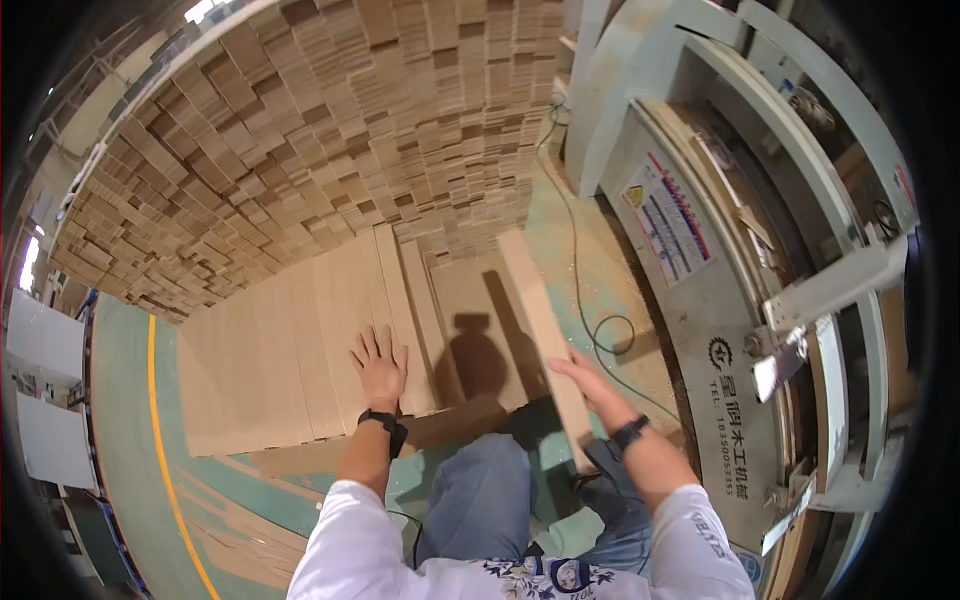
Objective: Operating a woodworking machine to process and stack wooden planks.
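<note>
My right hand (588, 382) grips a long, narrow wooden board (535, 310), which is held on edge and slants away from me. The fingers on its far side are hidden. Flat on a low layer of light-brown boards (270, 350) lies my left hand (381, 372), fingers spread and holding nothing. Just right of that hand, a few narrow boards (398, 290) lie side by side at the edge of the layer. Beyond them is a lower brown surface (460, 280), crossed by my shadow and the held board's shadow.
A tall wall of stacked wooden pieces (330, 130) rises behind the layer. At the right stands a large grey machine (700, 300) with a curved-looking frame. A dark cable (575, 260) loops across the floor. Thin wood strips (235, 525) lie at the lower left near a yellow floor line (158, 420).
</note>
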Demonstrator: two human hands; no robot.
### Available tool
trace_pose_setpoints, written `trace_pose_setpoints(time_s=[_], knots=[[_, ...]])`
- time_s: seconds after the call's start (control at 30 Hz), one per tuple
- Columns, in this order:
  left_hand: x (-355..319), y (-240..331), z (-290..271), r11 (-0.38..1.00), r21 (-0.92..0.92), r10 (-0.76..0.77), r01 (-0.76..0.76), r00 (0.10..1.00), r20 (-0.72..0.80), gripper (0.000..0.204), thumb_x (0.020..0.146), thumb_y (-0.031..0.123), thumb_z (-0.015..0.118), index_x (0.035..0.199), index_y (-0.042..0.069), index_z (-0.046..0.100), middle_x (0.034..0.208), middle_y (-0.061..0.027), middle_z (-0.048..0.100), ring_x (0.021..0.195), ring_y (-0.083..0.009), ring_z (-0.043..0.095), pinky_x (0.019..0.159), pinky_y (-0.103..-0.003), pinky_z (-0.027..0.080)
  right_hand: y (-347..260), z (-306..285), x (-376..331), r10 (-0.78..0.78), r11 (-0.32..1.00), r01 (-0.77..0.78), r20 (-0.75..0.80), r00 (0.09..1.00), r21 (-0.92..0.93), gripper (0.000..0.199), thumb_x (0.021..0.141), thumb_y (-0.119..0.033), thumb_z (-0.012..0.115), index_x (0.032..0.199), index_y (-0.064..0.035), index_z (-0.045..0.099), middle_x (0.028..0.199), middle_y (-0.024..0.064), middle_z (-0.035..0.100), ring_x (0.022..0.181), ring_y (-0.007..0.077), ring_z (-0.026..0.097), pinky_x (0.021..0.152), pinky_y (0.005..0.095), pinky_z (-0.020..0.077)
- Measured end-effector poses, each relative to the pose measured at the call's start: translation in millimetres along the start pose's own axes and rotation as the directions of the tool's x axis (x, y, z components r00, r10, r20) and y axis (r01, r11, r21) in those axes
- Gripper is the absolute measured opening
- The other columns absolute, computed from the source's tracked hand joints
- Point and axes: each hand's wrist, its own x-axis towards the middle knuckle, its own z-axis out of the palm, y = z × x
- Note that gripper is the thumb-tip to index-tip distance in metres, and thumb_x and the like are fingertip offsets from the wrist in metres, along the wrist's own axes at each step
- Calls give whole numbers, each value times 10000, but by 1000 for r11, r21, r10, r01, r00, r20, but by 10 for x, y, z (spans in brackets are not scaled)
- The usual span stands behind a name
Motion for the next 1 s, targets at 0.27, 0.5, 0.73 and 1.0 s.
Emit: trace_pose_setpoints(time_s=[0.27, 0.5, 0.73, 1.0], knots=[[41, 98, -102, 994, -104, 22, -27, 999, -46, 548, 823, 385, 503, 1304, 146, 396, 1373, -172, 307, 1276, -366, 248, 1009, -572, 160, 347, 1289, 1752, 71, 986, -91, 149, 986, 136, 540, 784, -278, 616, 1235, -37, 445, 1084, 80, 553, 966, 173, 534, 799, 302, 441], [53, 55, -212, 990, -142, -23, 22, 1000, -3, 549, 824, 389, 496, 1294, 122, 406, 1352, -173, 327, 1263, -378, 258, 1006, -575, 161, 449, 1719, 2147, 34, 997, -39, 59, 998, 72, 540, 772, -289, 651, 1208, -24, 474, 1076, 81, 569, 953, 177, 552, 783, 296, 448], [79, 56, -225, 992, -129, -15, 15, 1000, 5, 550, 828, 385, 477, 1301, 115, 400, 1362, -171, 308, 1273, -374, 235, 1013, -574, 148, 385, 1845, 2084, 124, 986, -134, 102, 987, 97, 589, 868, -434, 488, 1297, -46, 374, 1236, 96, 472, 1117, 202, 463, 881, 342, 414], [89, 100, -152, 993, -120, 3, 0, 999, 33, 558, 822, 369, 492, 1315, 131, 382, 1380, -170, 289, 1277, -383, 226, 1020, -571, 130, 428, 1681, 2094, 91, 995, -99, 172, 981, 35, 627, 881, -494, 415, 1338, -77, 313, 1258, 85, 449, 1164, 209, 413, 907, 347, 389]])
